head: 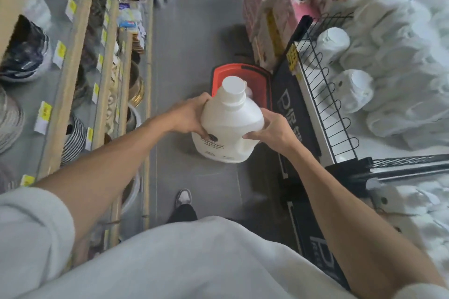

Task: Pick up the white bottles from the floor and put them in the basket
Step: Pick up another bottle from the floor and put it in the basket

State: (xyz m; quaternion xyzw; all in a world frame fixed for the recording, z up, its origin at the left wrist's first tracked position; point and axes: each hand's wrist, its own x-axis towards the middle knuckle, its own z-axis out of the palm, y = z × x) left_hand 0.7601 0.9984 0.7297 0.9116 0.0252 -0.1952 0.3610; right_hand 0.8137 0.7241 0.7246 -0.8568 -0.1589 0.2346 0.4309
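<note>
The bottle point(230, 124) is smooth white plastic, squat and round-shouldered, with a wide cap. It hangs above the red plastic basket point(243, 69), which sits on the grey floor point(194, 31). The left hand point(192, 116) curls round its left side, the right hand point(269, 128) grips the right, and both arms are stretched forward.

Both hands point(192, 114) point(269, 128) grip white bottle point(229, 124) above red basket point(262, 75).

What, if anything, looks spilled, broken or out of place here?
Nothing stands out. The white bottle, cap on, is gripped by the left hand and right hand over the red basket on the grey floor; no spill shows.
</note>
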